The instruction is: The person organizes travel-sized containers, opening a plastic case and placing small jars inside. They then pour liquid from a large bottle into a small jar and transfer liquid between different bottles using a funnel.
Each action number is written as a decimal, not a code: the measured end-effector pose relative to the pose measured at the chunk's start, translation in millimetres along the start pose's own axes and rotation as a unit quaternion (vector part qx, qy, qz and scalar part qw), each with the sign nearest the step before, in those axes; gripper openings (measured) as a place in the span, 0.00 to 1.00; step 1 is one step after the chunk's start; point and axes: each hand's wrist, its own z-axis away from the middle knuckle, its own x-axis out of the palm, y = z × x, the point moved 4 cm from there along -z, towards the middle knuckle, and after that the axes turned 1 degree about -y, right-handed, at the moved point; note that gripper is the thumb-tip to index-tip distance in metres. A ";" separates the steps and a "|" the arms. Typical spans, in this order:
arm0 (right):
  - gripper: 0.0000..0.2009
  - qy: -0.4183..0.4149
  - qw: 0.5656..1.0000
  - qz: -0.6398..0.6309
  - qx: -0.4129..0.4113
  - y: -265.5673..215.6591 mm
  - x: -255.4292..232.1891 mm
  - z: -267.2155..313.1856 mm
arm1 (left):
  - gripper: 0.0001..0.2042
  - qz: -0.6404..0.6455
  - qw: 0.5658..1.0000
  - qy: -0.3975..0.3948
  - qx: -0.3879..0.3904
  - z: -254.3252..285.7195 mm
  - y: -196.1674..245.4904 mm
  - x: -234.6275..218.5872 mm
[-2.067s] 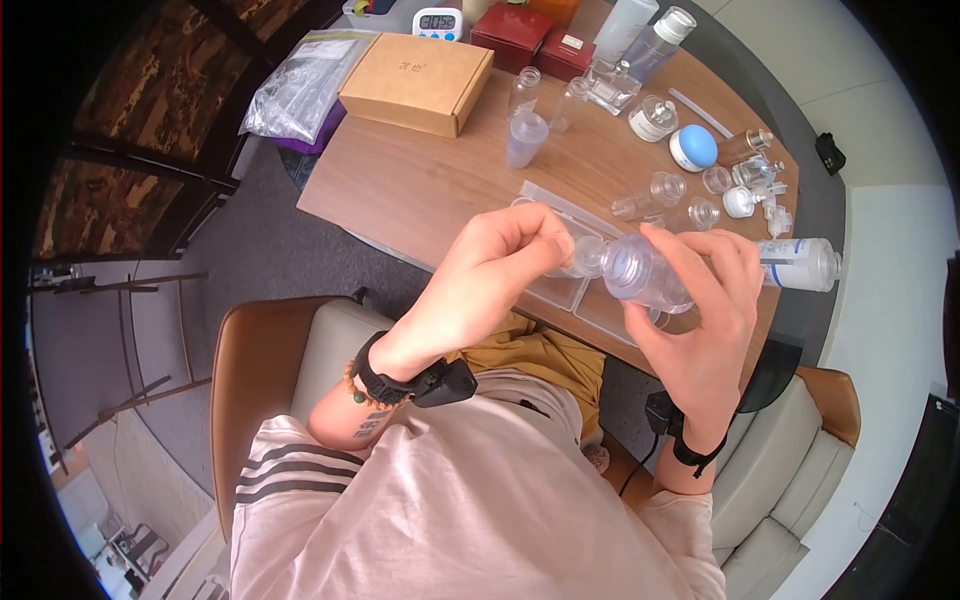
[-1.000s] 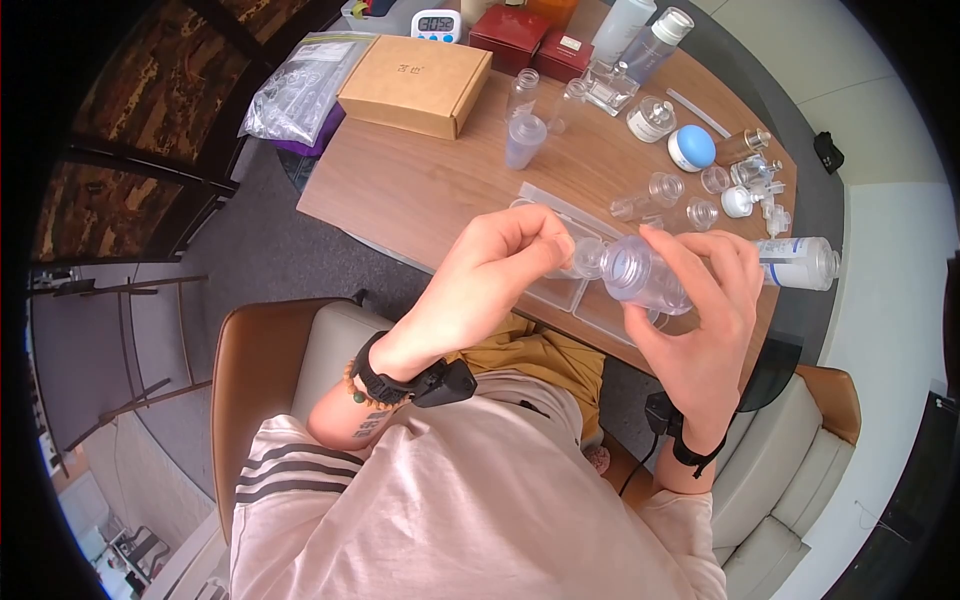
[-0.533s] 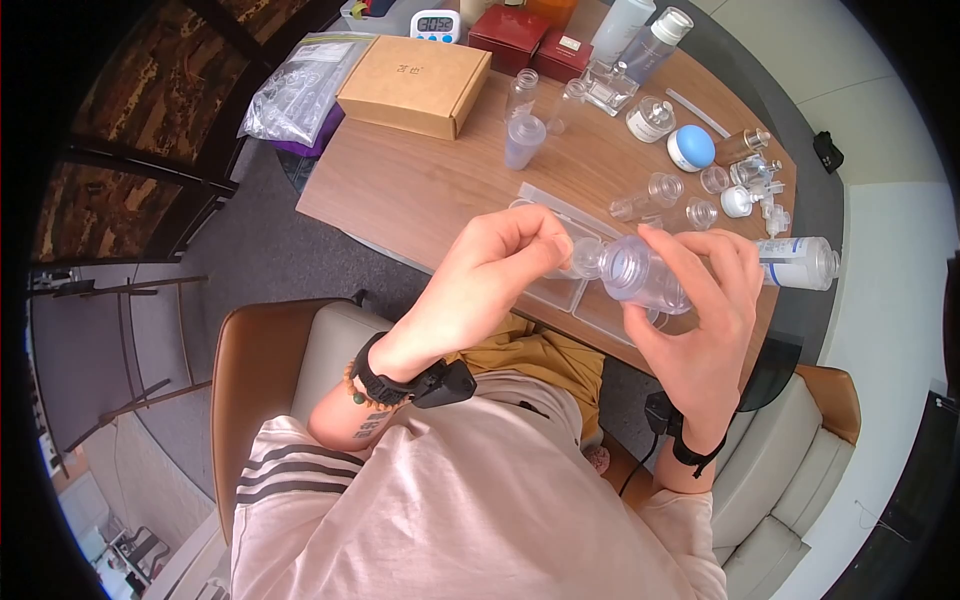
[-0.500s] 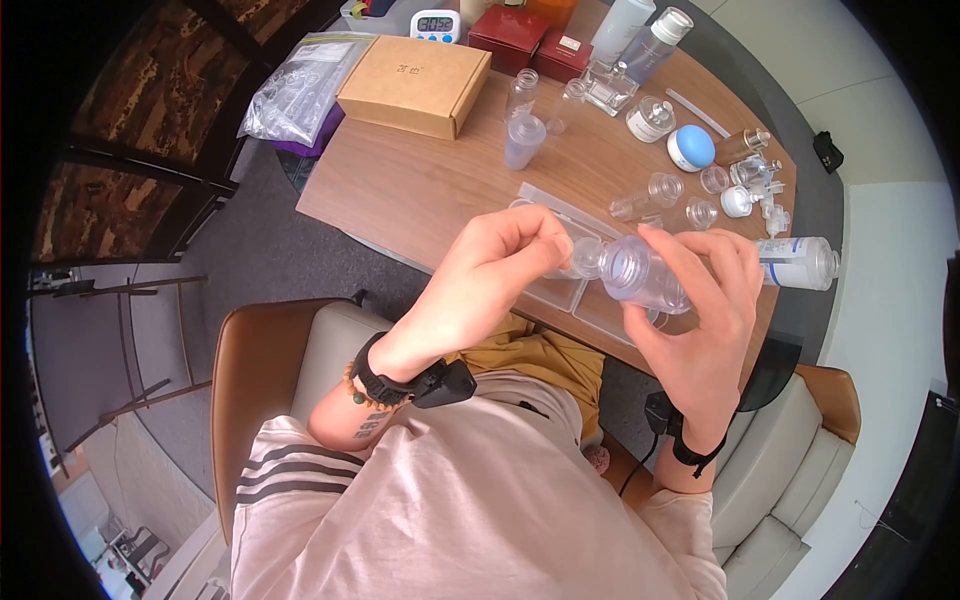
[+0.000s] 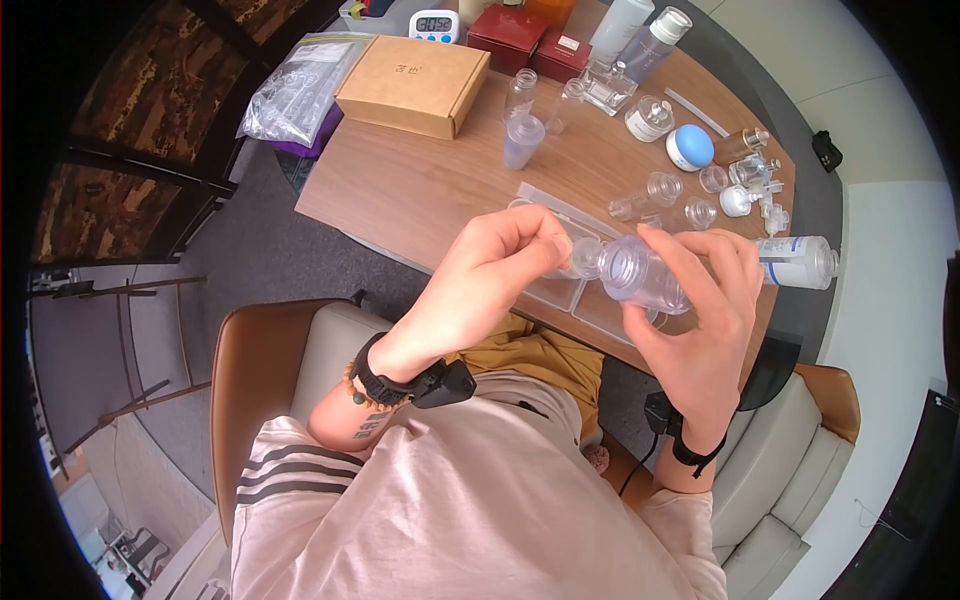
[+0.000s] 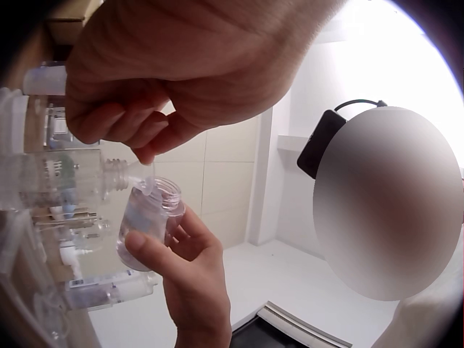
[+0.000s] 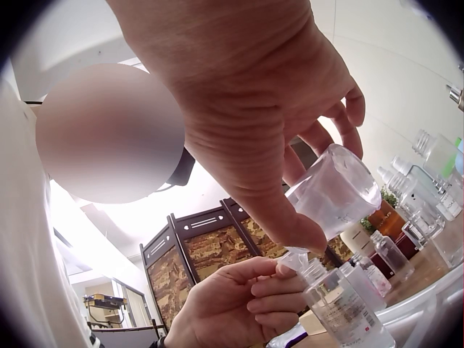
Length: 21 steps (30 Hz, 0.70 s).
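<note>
My right hand (image 5: 710,290) grips a clear, wide-bodied bottle (image 5: 650,275) between thumb and fingers. The bottle is uncapped and tilted, its threaded neck toward my left hand. A small clear funnel (image 7: 293,259) is pinched between the thumb and fingertips of my left hand (image 5: 490,270). The funnel sits at the mouth of a second clear bottle (image 7: 344,312), which stands upright with a label on its side. In the left wrist view the tilted bottle's neck (image 6: 168,194) is right beside the funnel. Clear liquid shows in the tilted bottle.
Beneath my hands lies a clear tray (image 5: 555,290) at the table's front edge. Small clear bottles and a frosted cup (image 5: 523,140) stand behind it. Farther right are a blue-lidded jar (image 5: 691,148), pump tops and a labelled bottle (image 5: 797,263). A cardboard box (image 5: 415,85) and timer (image 5: 435,25) sit at the back.
Both hands, the tilted bottle and the funnel keep nearly the same position throughout. The digits on the timer change.
</note>
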 end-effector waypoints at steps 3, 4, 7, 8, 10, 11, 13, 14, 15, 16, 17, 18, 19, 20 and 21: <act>0.31 0.000 1.000 -0.001 0.000 0.6 0.6 0.4 | 0.09 0.000 1.000 0.001 -0.002 0.2 0.1 -0.1; 0.31 0.000 1.000 -0.001 0.000 0.3 0.2 -0.1 | 0.09 0.000 1.000 0.001 -0.004 0.1 0.3 -0.1; 0.31 -0.001 1.000 0.001 0.001 -0.7 0.0 -0.8 | 0.10 0.007 1.000 0.017 -0.008 1.0 6.9 2.6; 0.31 0.000 1.000 0.002 0.000 -0.7 0.3 -0.6 | 0.10 0.007 1.000 0.017 -0.008 1.0 6.9 2.5; 0.31 0.000 1.000 0.003 -0.002 -0.8 0.3 -0.6 | 0.10 0.002 1.000 0.019 -0.009 1.0 6.5 2.1; 0.31 0.000 1.000 0.003 -0.002 -0.7 0.3 -0.8 | 0.10 0.002 1.000 0.019 -0.009 1.0 6.6 1.9; 0.31 -0.001 1.000 0.003 -0.003 -1.8 1.0 -1.1 | 0.10 -0.002 1.000 0.020 -0.019 1.5 6.0 0.9; 0.31 0.000 1.000 0.003 -0.004 -2.0 0.6 -1.3 | 0.10 -0.002 1.000 0.021 -0.019 1.5 5.9 0.4; 0.31 0.001 1.000 0.003 -0.004 -2.0 0.2 -1.4 | 0.10 -0.003 1.000 0.020 -0.022 1.3 5.5 0.0; 0.31 0.001 1.000 0.003 -0.004 -1.1 0.4 -1.1 | 0.10 -0.005 1.000 0.018 -0.024 1.2 4.8 0.2; 0.30 0.004 1.000 -0.003 -0.010 -0.3 0.9 -0.8 | 0.10 -0.004 1.000 0.018 -0.024 1.1 4.2 0.4; 0.30 0.007 1.000 -0.009 -0.016 -0.2 1.1 -0.8 | 0.10 -0.002 1.000 0.018 -0.019 1.0 4.0 0.3; 0.30 0.007 1.000 -0.009 -0.016 -1.2 0.6 -1.2 | 0.10 0.000 1.000 0.019 -0.014 0.9 4.2 0.2; 0.30 0.005 1.000 -0.003 -0.011 -2.4 -0.2 -1.7 | 0.10 0.000 1.000 0.019 -0.014 0.9 4.5 0.0; 0.31 0.003 1.000 0.004 -0.005 -2.8 -0.6 -2.0 | 0.10 -0.002 1.000 0.019 -0.014 0.9 5.0 -0.2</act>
